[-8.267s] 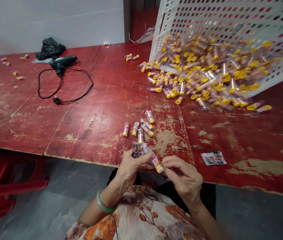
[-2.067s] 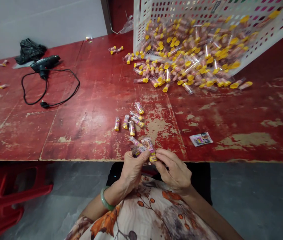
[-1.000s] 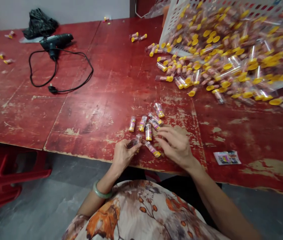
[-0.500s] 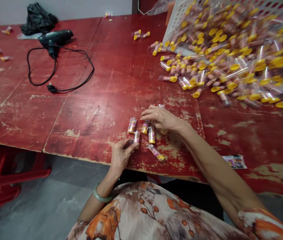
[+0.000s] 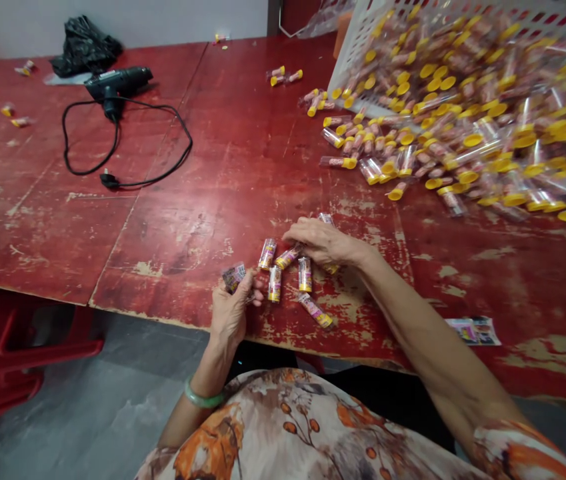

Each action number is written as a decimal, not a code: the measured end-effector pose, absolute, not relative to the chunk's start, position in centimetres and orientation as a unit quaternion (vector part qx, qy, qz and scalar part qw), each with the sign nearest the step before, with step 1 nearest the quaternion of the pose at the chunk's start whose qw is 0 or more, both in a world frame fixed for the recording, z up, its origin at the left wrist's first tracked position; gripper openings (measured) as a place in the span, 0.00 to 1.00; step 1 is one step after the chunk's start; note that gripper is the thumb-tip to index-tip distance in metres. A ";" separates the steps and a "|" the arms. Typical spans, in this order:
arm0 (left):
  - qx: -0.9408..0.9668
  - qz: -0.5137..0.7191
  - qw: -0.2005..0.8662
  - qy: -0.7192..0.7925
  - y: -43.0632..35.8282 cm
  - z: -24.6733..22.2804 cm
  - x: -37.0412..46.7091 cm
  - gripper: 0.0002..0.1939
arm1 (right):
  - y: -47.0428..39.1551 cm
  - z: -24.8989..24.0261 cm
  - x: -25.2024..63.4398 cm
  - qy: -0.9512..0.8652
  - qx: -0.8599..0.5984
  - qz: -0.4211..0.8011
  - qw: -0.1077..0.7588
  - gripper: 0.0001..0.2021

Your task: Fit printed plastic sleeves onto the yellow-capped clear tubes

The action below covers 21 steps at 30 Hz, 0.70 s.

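My left hand (image 5: pixel 230 308) is closed on a small stack of printed plastic sleeves (image 5: pixel 234 275), left of the small tubes. My right hand (image 5: pixel 320 240) is curled, its fingertips on a labelled tube (image 5: pixel 287 257) that lies tilted; part of that tube is hidden under the fingers. A labelled tube with a yellow cap (image 5: pixel 275 284) lies just right of my left hand. Around it are another labelled tube (image 5: pixel 267 254), one below my right hand (image 5: pixel 305 275) and a slanted one (image 5: pixel 315 311) nearer the table edge. Another tube (image 5: pixel 327 219) shows partly behind my right hand.
A white perforated basket (image 5: pixel 345 67) lies tipped at the back right, with many yellow-capped clear tubes (image 5: pixel 397 147) spilling onto the red table (image 5: pixel 223 167). At the back left lie a black heat gun (image 5: pixel 117 83), its cord and a black plastic bag (image 5: pixel 85 47). Printed sleeves (image 5: pixel 473 331) lie at right.
My left hand has let go of a labelled tube and drawn back left, now showing the printed sleeves. The tube at my right fingertips has turned from nearly upright in view to slanted.
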<state>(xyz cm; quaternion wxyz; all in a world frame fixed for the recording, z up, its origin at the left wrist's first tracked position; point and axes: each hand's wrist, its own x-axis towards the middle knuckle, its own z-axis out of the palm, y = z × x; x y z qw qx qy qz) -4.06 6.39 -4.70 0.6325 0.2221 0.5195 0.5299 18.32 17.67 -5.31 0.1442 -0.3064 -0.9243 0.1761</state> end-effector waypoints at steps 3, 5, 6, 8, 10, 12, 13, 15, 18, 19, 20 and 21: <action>0.235 0.540 0.619 0.519 6.6 -4.6 -3.9 0.14 | 17.8 -5.3 18.6 -0.919 -0.297 0.195 0.172 0.10; 0.232 0.549 0.614 0.517 6.8 -4.5 -3.7 0.14 | 17.4 -4.7 18.7 -0.911 -0.296 0.193 0.214 0.10; 0.227 0.552 0.613 0.518 6.9 -4.4 -3.5 0.14 | 17.0 -4.3 18.7 -0.903 -0.299 0.189 0.243 0.10; 0.224 0.553 0.610 0.521 7.0 -4.1 -3.1 0.16 | 15.9 -3.3 18.5 -0.885 -0.308 0.186 0.296 0.11; 0.233 0.549 0.610 0.522 6.9 -3.7 -2.6 0.17 | 14.6 -2.3 18.3 -0.873 -0.312 0.189 0.324 0.11; 0.245 0.545 0.605 0.525 6.7 -3.3 -2.3 0.16 | 13.3 -1.7 18.2 -0.875 -0.304 0.190 0.325 0.11; 0.251 0.549 0.594 0.531 6.6 -3.2 -2.3 0.16 | 12.8 -1.6 18.3 -0.880 -0.296 0.191 0.319 0.11; 0.272 0.563 0.548 0.556 6.5 -3.3 -2.8 0.14 | 11.8 -1.7 19.0 -0.890 -0.284 0.197 0.299 0.12; 0.336 0.562 0.457 0.602 7.1 -4.1 -4.1 0.13 | 11.0 -2.6 20.9 -0.896 -0.273 0.219 0.275 0.12; 0.361 0.552 0.435 0.613 7.4 -4.4 -4.6 0.13 | 10.9 -2.9 21.6 -0.896 -0.268 0.225 0.272 0.12; 0.387 0.539 0.417 0.621 7.8 -4.7 -4.9 0.14 | 10.8 -3.2 22.1 -0.898 -0.262 0.231 0.269 0.11; 0.414 0.523 0.402 0.628 8.3 -4.9 -5.1 0.15 | 10.8 -3.5 22.5 -0.899 -0.256 0.236 0.266 0.10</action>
